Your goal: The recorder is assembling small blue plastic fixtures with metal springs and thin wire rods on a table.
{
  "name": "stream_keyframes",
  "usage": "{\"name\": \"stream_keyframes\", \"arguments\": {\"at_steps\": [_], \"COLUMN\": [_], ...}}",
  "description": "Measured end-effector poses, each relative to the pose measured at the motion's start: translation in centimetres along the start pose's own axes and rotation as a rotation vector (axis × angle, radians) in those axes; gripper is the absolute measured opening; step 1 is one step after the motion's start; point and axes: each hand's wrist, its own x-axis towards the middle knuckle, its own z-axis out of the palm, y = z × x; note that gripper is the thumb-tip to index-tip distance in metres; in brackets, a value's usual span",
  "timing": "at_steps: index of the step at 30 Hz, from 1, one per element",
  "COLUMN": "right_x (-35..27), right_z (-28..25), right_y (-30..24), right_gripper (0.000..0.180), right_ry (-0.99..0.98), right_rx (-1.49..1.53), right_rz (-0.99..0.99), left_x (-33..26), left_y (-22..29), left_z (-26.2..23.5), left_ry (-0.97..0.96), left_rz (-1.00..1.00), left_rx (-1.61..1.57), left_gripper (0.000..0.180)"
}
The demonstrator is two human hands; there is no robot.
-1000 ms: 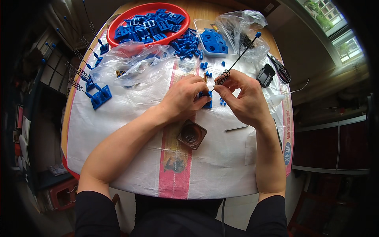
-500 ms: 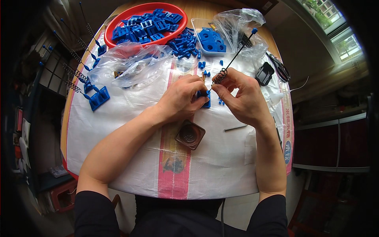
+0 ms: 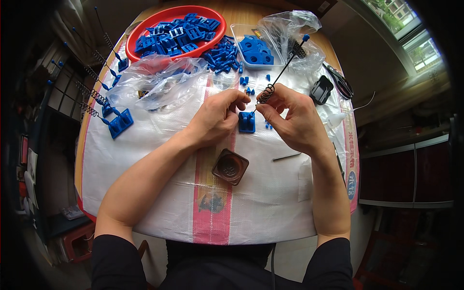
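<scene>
Left side of table: several spring units [image 3: 121, 123], with blue bases, coils and rods, stand grouped and appear complete. Red basin [image 3: 223, 30]: filled with loose blue frames [image 3: 176, 34], apparently unused. Left hand [image 3: 216, 113]: thumb and forefinger parted, nothing visible between them, just beside the base plate. Blue base plate [image 3: 247, 123]: lies on the sheet between both hands. Clear tub [image 3: 282, 62]: contains blue holed plates [image 3: 256, 50], also apparently unused. Black coil spring [image 3: 266, 93]: pinched by the right hand [image 3: 292, 111], its blue-tipped rod slanting up. Its lower end meets the plate; seating cannot be confirmed, so this unit is judged unfinished.
</scene>
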Motion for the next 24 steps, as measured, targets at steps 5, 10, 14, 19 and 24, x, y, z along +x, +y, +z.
{"name": "stream_keyframes", "arguments": {"at_steps": [5,10,14,19,24], "right_x": [0.0,0.0,-0.1,0.0,0.1], "right_z": [0.1,0.1,-0.3,-0.1,-0.1], "right_y": [0.0,-0.1,-0.2,0.0,0.1], "right_gripper": [0.015,0.016,0.017,0.018,0.016], "right_ry": [-0.008,-0.012,-0.007,-0.015,0.015], "right_rx": [-0.001,0.0,-0.014,-0.029,-0.065], "right_rz": [0.01,0.006,0.001,-0.01,-0.047], "left_x": [-0.2,-0.3,-0.1,-0.3,-0.4], "left_y": [0.2,0.1,1.1,0.2,-0.2], "left_z": [-0.3,-0.3,-0.3,0.1,0.3], "left_ry": [0.023,0.005,-0.047,-0.032,-0.02], "left_rz": [-0.126,-0.113,-0.031,0.095,0.133], "left_rx": [-0.102,-0.073,0.039,0.12,0.153], "left_gripper": [0.032,0.03,0.022,0.018,0.018]}}
